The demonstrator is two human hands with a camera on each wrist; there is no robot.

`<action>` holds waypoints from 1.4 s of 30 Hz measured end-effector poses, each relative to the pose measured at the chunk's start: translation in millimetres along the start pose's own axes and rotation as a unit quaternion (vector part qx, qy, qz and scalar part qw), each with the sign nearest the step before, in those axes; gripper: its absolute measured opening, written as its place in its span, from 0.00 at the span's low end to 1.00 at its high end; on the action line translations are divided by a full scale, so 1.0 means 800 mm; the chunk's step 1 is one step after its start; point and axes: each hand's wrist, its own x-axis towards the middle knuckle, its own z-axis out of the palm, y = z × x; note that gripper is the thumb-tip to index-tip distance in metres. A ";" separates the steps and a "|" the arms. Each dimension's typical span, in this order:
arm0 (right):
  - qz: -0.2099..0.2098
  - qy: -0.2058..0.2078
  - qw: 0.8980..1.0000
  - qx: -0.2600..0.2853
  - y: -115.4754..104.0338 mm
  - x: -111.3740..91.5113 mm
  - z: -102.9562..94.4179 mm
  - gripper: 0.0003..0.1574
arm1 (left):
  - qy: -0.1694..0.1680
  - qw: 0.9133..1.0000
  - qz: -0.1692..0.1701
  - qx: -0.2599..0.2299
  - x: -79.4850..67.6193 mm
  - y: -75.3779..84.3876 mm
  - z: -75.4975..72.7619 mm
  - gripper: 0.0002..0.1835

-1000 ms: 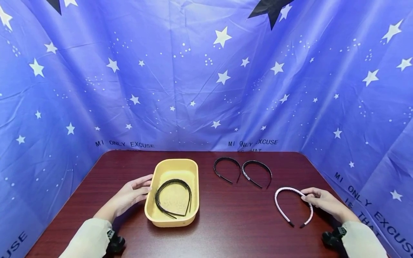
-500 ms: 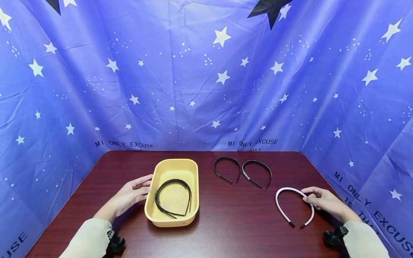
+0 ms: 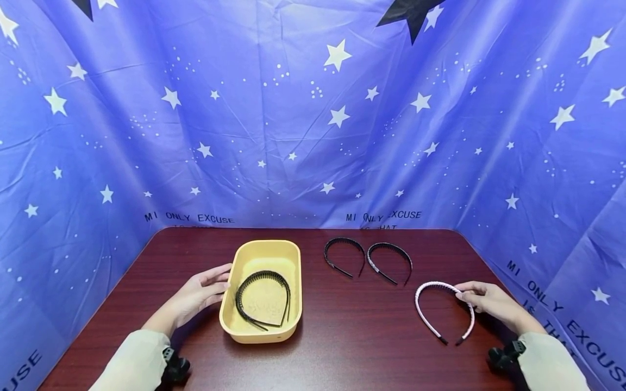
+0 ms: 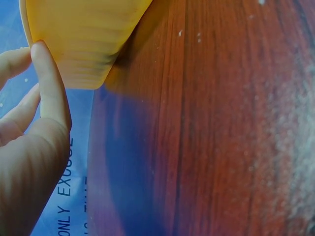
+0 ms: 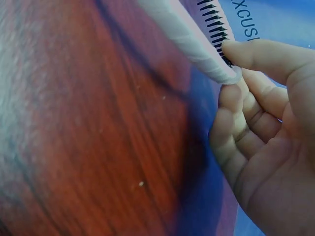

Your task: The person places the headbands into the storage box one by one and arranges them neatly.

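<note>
A pale pink headband [image 3: 425, 304] with dark tips and black comb teeth inside is pinched between thumb and fingers of my right hand [image 3: 491, 305]. In the right wrist view, the thumb presses on the toothed inner side of the headband [image 5: 184, 42]. My left hand [image 3: 195, 296] touches the left rim of a yellow plastic bin [image 3: 266, 338] with fairly straight fingers. The left wrist view shows a fingertip against the bin's outer wall [image 4: 83, 44]. Inside the bin lies a black toothed headband [image 3: 259, 276].
Two more headbands lie at the back of the dark red wooden table [image 3: 342, 347]: a black one [image 3: 344, 239] and a black one with a glittery band [image 3: 374, 263], side by side. A blue star-patterned cloth [image 3: 293, 108] hangs around the table's back and sides.
My right hand and the pink headband shift slightly right, then slightly back left and up. The left hand and the bin stay in place.
</note>
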 end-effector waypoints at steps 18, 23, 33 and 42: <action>-0.050 -0.030 0.998 -0.001 -0.024 0.016 0.008 0.24 | -0.004 1.000 0.003 0.002 0.000 0.000 -0.001 0.37; -0.052 -0.025 0.998 0.000 -0.033 0.023 0.013 0.23 | -0.003 1.000 0.004 0.001 0.001 -0.001 -0.002 0.37; -0.062 -0.037 0.997 -0.004 -0.047 0.039 0.025 0.23 | -0.003 1.000 0.003 0.002 0.001 -0.002 -0.002 0.36; -0.072 -0.049 0.996 -0.003 -0.064 0.056 0.038 0.22 | -0.005 1.000 -0.001 0.001 0.002 -0.002 -0.004 0.37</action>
